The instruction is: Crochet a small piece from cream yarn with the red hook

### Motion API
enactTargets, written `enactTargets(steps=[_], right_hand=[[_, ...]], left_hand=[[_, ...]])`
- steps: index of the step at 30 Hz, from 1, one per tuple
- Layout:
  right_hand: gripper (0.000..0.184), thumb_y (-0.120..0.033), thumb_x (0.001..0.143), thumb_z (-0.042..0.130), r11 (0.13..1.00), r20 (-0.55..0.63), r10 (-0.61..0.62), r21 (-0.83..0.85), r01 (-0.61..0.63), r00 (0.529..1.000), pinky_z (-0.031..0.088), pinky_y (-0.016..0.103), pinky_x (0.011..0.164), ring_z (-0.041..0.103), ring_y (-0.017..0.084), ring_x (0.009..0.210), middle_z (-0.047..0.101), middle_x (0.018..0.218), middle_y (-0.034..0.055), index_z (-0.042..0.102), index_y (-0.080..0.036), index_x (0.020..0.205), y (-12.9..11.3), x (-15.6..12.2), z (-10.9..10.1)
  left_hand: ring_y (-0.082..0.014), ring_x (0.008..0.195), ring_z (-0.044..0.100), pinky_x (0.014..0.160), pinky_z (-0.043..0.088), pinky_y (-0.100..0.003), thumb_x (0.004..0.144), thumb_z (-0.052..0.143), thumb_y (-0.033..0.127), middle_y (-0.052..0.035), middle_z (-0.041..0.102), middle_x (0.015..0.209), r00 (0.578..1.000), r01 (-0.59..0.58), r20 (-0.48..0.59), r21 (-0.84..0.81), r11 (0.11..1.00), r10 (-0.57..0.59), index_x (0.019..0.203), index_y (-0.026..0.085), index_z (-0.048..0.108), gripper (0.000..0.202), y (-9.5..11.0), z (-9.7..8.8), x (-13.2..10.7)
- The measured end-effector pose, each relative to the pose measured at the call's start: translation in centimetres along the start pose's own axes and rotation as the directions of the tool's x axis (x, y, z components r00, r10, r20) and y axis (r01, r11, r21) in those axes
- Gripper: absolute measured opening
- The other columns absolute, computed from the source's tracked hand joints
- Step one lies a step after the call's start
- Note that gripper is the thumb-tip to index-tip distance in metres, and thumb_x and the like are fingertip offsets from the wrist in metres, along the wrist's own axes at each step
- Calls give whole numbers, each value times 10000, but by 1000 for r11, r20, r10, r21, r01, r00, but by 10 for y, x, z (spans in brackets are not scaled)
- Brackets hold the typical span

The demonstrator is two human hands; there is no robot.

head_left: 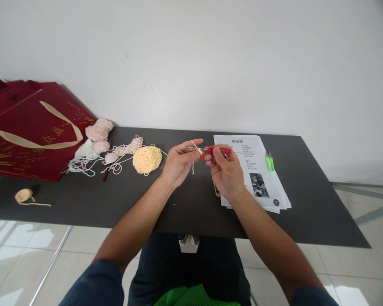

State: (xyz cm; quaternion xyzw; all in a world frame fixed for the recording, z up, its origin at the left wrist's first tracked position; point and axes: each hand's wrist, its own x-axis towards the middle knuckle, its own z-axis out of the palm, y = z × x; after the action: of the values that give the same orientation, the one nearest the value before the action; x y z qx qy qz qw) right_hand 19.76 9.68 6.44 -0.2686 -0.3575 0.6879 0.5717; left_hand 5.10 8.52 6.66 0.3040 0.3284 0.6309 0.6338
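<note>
Over the middle of the dark table, my left hand (179, 162) is closed in a pinch on a small pale crochet piece (200, 151), its index finger stretched out with yarn looped over it. My right hand (226, 170) grips the red handle of a crochet hook (219, 150), whose metal shaft points left and meets the piece. A small orange bit (203, 156) shows between the fingertips; its kind is unclear. From the yellow yarn ball (147, 160) a strand runs to my left hand, and a yarn tail hangs below the fingers.
Printed sheets (242, 170) lie under and beside my right hand, with green thread snips (270, 161) on their edge. Pink yarn (99, 129) and white yarn (86, 151) lie by a dark red gift bag (28, 127). A small cream crocheted cup (24, 195) sits front left.
</note>
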Motion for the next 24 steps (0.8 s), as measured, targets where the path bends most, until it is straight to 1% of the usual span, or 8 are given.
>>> enactTargets(steps=[5, 8, 12, 15, 17, 21, 24], right_hand=[[161, -354, 874, 820, 1000, 7, -14, 9, 14, 1000, 583, 201, 631, 692, 77, 694, 813, 932, -28, 710, -265, 950, 0, -2, 0], [191, -343, 840, 846, 1000, -1, -22, 7, 22, 1000, 546, 215, 620, 657, 80, 686, 797, 923, -30, 709, -266, 949, 0, -4, 1], [293, -265, 742, 907, 1000, -46, -8, 22, 9, 999, 514, 230, 640, 652, 105, 782, 762, 942, -31, 720, -266, 967, -1, -5, 2], [298, -214, 732, 901, 998, -18, 31, 54, -30, 999, 491, 218, 652, 639, 99, 796, 740, 906, -32, 727, -252, 970, -1, -5, 2], [316, -177, 725, 893, 996, 5, 44, 82, -44, 999, 487, 217, 669, 630, 94, 790, 732, 888, -38, 727, -252, 983, -1, -6, 2], [345, -136, 712, 873, 994, 25, 40, 100, -43, 999, 493, 232, 706, 622, 95, 795, 716, 882, -49, 726, -267, 995, -1, -7, 2], [345, -134, 704, 868, 995, 15, 37, 90, -39, 999, 484, 247, 698, 604, 100, 773, 699, 860, -53, 724, -274, 985, -1, -7, 2]], left_hand=[[-125, 737, 702, 743, 520, -263, 693, 885, 158, -52, 797, 825, 997, 78, 19, -86, 993, -77, 1032, 149, 825, 345, 0, 1, 1], [-123, 717, 698, 736, 522, -261, 686, 890, 160, -52, 793, 808, 995, 99, 30, -101, 990, -96, 1034, 147, 823, 355, -2, 3, 1], [-132, 739, 709, 757, 532, -275, 695, 901, 171, -48, 801, 832, 999, 51, 20, -58, 997, -49, 1057, 175, 820, 371, -7, 2, 0], [-128, 719, 701, 728, 527, -268, 699, 906, 172, -39, 798, 818, 1000, 10, 14, 3, 1000, -10, 1064, 191, 820, 376, -9, 2, -1], [-120, 701, 696, 700, 521, -251, 690, 912, 170, -34, 799, 808, 1000, -1, 13, 16, 1000, 1, 1051, 195, 823, 372, -10, 2, -2], [-109, 677, 698, 687, 535, -233, 668, 925, 168, -20, 798, 787, 1000, -14, 15, 14, 1000, 13, 1018, 210, 827, 366, -11, 5, -2], [-114, 663, 698, 697, 557, -250, 679, 920, 178, -12, 790, 775, 999, -42, 31, 46, 998, 41, 1016, 216, 826, 352, -11, 6, -2]])
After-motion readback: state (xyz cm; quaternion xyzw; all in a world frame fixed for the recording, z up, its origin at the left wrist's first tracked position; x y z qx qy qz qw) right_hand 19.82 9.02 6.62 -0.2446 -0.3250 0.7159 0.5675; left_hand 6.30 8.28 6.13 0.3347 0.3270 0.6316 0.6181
